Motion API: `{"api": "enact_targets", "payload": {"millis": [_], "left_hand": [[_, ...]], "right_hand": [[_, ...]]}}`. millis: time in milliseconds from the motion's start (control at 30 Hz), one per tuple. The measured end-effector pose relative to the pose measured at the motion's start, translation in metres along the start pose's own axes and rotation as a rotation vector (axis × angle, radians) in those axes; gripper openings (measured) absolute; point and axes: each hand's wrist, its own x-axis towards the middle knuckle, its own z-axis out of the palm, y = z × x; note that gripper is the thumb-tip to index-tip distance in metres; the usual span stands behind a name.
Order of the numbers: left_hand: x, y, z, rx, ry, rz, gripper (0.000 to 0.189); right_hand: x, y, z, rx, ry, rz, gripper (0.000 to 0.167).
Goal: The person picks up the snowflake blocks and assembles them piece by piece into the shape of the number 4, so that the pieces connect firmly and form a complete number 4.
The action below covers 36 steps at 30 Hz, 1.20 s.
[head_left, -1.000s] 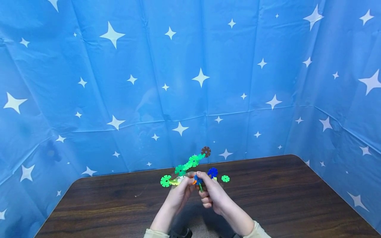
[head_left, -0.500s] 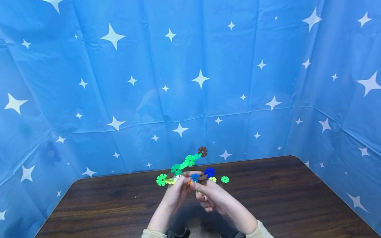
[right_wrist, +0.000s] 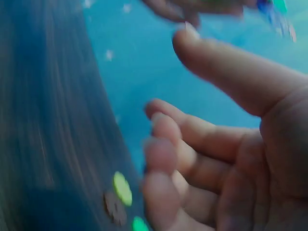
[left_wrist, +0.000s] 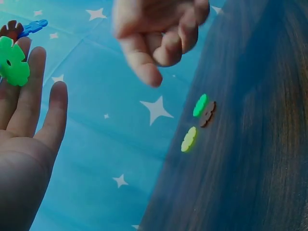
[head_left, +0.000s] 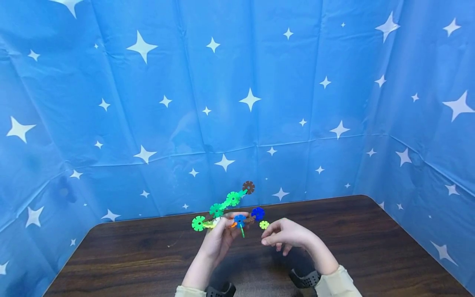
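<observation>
My left hand (head_left: 219, 238) pinches a chain of interlocking snowflake discs (head_left: 233, 199) between thumb and fingers, above the table. Green discs and a brown one run up to the far end; a blue disc (head_left: 239, 221), with a thin green disc seen edge-on below it, sits near my thumb. A brown disc and a dark blue disc (head_left: 257, 213) extend rightward. In the left wrist view, a bright green disc (left_wrist: 13, 62) shows at the fingertips. My right hand (head_left: 288, 235) is off the chain, fingers loosely bent, nothing in them; its palm (right_wrist: 231, 163) shows in the right wrist view.
Loose yellow (left_wrist: 188, 139), brown (left_wrist: 208, 114) and green (left_wrist: 200, 105) discs lie on the dark wooden table (head_left: 371, 247). A blue star-patterned curtain (head_left: 237, 82) hangs behind and at both sides.
My right hand has let go of the chain and moved right, uncovering the blue disc and the green one below it. My left hand with the chain has shifted slightly left.
</observation>
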Motion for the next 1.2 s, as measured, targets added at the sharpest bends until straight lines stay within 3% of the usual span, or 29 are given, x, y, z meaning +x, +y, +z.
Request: {"api": "enact_targets", "payload": {"millis": [233, 367, 567, 800, 967, 1200], "left_hand": [[-0.002, 0.001, -0.003, 0.025, 0.007, -0.032, 0.034], [-0.003, 0.0, -0.004, 0.039, 0.006, -0.04, 0.035], [-0.002, 0.001, -0.004, 0.034, 0.001, -0.034, 0.035], [0.0, 0.002, -0.002, 0.04, -0.003, -0.019, 0.033], [0.001, 0.003, -0.001, 0.028, -0.006, -0.01, 0.033], [0.001, 0.005, -0.002, 0.036, -0.011, -0.015, 0.033]], "right_hand": [[0.021, 0.036, -0.013, -0.067, 0.396, 0.056, 0.03], [0.034, 0.054, -0.014, -0.16, 0.52, 0.096, 0.038], [0.045, 0.068, -0.018, -0.324, 0.531, 0.156, 0.049], [0.048, 0.07, -0.023, -0.509, 0.565, 0.127, 0.034], [0.048, 0.07, -0.023, -0.513, 0.582, 0.123, 0.024], [0.041, 0.066, -0.017, -0.365, 0.583, 0.104, 0.012]]}}
